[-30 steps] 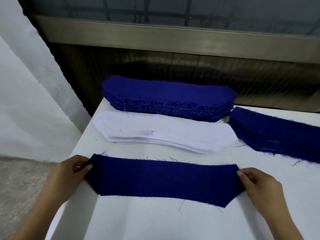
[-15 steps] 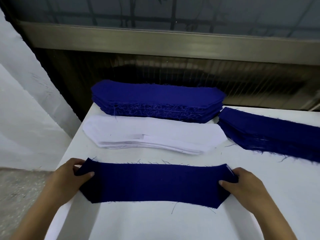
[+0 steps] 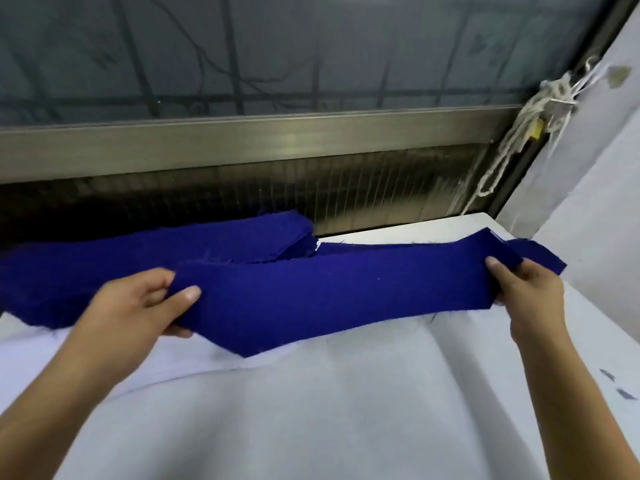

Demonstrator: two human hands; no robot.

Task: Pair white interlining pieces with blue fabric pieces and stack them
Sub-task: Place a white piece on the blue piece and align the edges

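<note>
A long blue fabric piece (image 3: 311, 292) is lifted off the table and stretched between my hands. My left hand (image 3: 138, 306) pinches its left end, thumb on top. My right hand (image 3: 526, 289) grips its right end. Behind the piece lies a stack of blue fabric pieces (image 3: 536, 252) on the right, mostly hidden by the held piece. Another blue stack (image 3: 86, 258) lies at the back left. The white interlining pile is hidden from view.
A white cloth-covered table (image 3: 346, 410) fills the foreground. Its right edge meets a pale wall (image 3: 588, 202). A metal window frame (image 3: 242, 136) runs along the back, with white cord (image 3: 512, 140) hanging at its right end.
Both hands have lifted the blue piece off the table and carried it to the right, over the right-hand blue stack. The view has swung right, so the white pile is out of sight.
</note>
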